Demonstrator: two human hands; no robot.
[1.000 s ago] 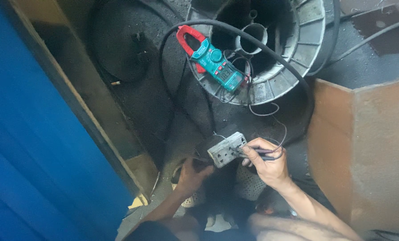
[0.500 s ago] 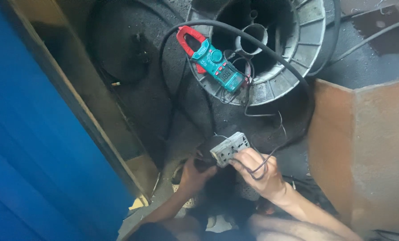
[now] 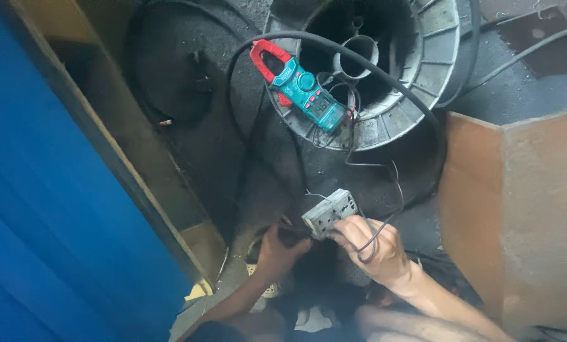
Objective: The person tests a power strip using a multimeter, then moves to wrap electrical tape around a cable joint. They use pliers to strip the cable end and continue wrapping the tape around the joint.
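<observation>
- A small grey socket block [image 3: 330,213] is held near the middle of the scene, above the dark floor [image 3: 233,164]; its pale face is tilted upward and several slots are seen in it.
- The right hand [image 3: 369,247] is closed on the block's near right end, with thin dark wires [image 3: 385,209] looped around the fingers.
- The left hand [image 3: 278,248] is curled around a dark part just left of the block; what it is cannot be told.
- A red and teal clamp meter [image 3: 299,85] is laid on the rim of a grey metal spool [image 3: 416,69], farther off.
</observation>
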